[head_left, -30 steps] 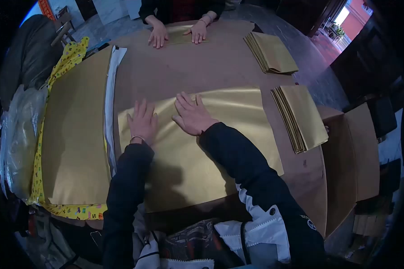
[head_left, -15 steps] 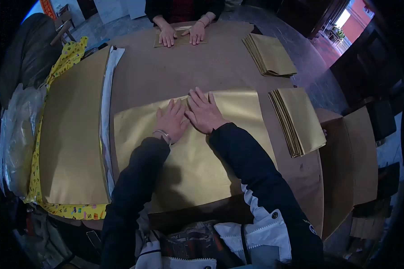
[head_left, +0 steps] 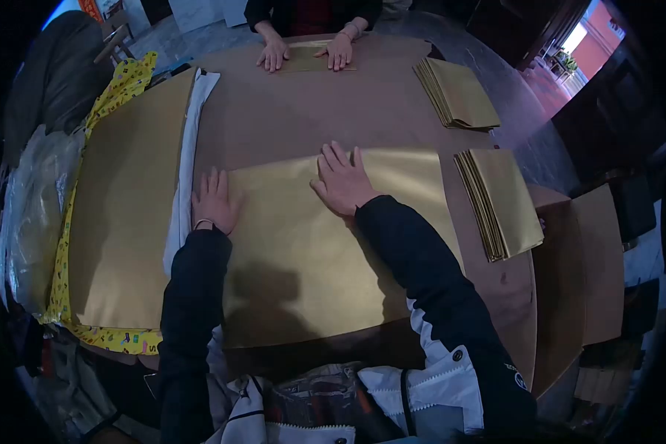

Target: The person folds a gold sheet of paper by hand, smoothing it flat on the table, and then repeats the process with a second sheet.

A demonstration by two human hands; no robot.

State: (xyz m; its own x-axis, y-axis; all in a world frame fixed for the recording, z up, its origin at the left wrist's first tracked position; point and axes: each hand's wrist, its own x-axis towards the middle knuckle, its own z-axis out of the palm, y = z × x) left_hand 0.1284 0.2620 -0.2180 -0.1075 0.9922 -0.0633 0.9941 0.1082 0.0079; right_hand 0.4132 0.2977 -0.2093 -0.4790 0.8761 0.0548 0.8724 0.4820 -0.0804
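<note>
A large sheet of gold paper [head_left: 311, 266] lies on the brown table before me. My left hand [head_left: 216, 203] rests flat on its far left corner, fingers stretched out. Flat near the middle of the sheet's far edge is my right hand [head_left: 344, 181], its fingers spread, with nothing in it. To the left of my left hand lies a flat stack of gold-brown sheets [head_left: 126, 214], with a white strip [head_left: 190, 148] along its right side and yellow printed wrapping [head_left: 65, 251] under it.
Across the table [head_left: 288, 118], another person's hands [head_left: 338, 52] press on a smaller folded gold piece [head_left: 307, 61]. Two stacks of folded gold paper, one farther [head_left: 462, 92] and one nearer [head_left: 503, 203], lie on the right. An open cardboard box [head_left: 599, 259] stands beyond the right edge. Clear plastic [head_left: 33, 214] lies far left.
My left hand has slid left along the sheet's far edge, away from my right hand, to the corner. My right hand stays at the edge. The other person's hands have moved apart.
</note>
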